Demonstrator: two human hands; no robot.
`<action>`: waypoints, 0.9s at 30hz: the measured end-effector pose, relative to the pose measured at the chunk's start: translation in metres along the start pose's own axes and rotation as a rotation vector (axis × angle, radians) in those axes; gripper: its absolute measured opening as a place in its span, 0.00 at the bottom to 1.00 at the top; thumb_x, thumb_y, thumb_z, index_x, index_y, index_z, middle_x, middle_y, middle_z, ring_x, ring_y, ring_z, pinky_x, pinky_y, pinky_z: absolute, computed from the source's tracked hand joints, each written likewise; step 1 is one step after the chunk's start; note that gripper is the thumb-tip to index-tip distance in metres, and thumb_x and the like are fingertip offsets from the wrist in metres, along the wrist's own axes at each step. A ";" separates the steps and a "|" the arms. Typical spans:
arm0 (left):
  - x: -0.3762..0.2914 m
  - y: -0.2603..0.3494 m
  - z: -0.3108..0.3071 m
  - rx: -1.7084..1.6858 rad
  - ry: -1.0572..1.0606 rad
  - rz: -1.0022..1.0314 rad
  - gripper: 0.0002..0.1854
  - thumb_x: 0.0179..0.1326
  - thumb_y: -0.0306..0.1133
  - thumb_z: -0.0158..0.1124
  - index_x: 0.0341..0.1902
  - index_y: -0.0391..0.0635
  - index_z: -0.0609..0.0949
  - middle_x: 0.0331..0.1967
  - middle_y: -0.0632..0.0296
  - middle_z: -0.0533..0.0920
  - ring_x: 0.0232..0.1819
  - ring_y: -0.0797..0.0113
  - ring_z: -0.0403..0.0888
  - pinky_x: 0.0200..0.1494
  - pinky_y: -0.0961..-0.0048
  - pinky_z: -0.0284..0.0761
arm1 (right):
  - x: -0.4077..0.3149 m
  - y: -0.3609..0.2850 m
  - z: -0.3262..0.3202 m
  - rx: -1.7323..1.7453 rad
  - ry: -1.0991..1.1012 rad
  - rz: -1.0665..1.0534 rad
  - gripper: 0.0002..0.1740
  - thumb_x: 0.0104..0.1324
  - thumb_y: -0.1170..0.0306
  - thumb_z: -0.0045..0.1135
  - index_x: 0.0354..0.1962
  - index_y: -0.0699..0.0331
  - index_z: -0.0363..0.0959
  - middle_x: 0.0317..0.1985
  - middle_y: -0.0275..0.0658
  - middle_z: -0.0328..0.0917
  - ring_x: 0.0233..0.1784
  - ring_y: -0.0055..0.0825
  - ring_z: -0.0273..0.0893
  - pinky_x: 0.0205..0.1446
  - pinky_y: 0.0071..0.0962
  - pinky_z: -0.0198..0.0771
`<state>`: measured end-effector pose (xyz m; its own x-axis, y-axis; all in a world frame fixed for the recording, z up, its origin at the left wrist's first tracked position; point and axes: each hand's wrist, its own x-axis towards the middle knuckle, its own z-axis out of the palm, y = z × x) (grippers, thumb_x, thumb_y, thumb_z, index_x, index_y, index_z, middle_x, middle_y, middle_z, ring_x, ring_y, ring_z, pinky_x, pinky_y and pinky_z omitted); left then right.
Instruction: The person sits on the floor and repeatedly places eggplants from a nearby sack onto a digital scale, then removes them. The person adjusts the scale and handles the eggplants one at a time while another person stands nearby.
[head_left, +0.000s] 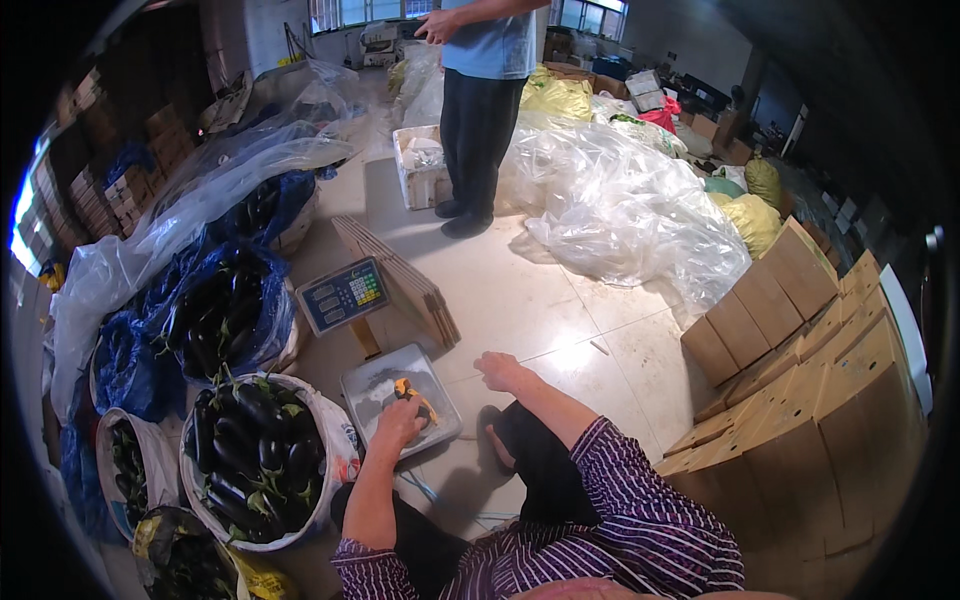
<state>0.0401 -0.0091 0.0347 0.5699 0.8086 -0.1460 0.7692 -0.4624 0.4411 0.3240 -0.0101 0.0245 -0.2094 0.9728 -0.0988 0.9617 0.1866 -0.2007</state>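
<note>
My left hand (403, 421) is closed around a yellow-and-black hand tool (406, 388) over the weighing platform (361, 398) of a floor scale; my fingers hide part of the tool. Behind the platform, the scale's display and keypad panel (343, 295) stands tilted on a post. To the right, above the tiled floor, my right hand (498, 372) is loosely curled, with nothing visible in it. Just left of the scale stands a white-lined round container (337, 427) full of dark eggplants (259, 442).
Flattened cardboard (405, 285) stands behind the scale. More eggplants (217, 315) fill blue-lined containers at left. Stacked cardboard boxes (787, 457) line the right side. Clear plastic sheeting (622, 202) covers a heap ahead. A person (484, 112) stands beside a white foam box (420, 176).
</note>
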 end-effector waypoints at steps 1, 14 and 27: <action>0.001 0.000 0.000 -0.014 0.011 0.010 0.20 0.52 0.36 0.61 0.50 0.49 0.74 0.40 0.44 0.81 0.45 0.41 0.78 0.47 0.48 0.73 | 0.000 0.002 0.001 0.004 0.001 0.001 0.12 0.55 0.75 0.52 0.39 0.62 0.74 0.41 0.49 0.74 0.48 0.47 0.76 0.48 0.44 0.74; -0.004 0.006 -0.006 -0.022 0.016 -0.017 0.19 0.53 0.34 0.60 0.51 0.48 0.74 0.40 0.43 0.81 0.45 0.40 0.78 0.48 0.48 0.73 | 0.003 0.000 0.004 -0.022 0.146 -0.045 0.18 0.53 0.75 0.55 0.45 0.61 0.70 0.49 0.44 0.69 0.54 0.44 0.69 0.51 0.41 0.73; 0.003 -0.006 0.003 0.023 0.036 0.024 0.20 0.52 0.35 0.61 0.50 0.46 0.74 0.38 0.43 0.80 0.42 0.41 0.78 0.46 0.48 0.74 | 0.001 -0.046 -0.052 0.151 0.434 -0.132 0.52 0.49 0.68 0.69 0.69 0.53 0.47 0.68 0.49 0.51 0.64 0.51 0.60 0.66 0.42 0.61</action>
<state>0.0380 -0.0053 0.0291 0.5778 0.8096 -0.1035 0.7620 -0.4896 0.4238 0.2888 -0.0106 0.0839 -0.2041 0.9156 0.3464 0.8888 0.3217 -0.3266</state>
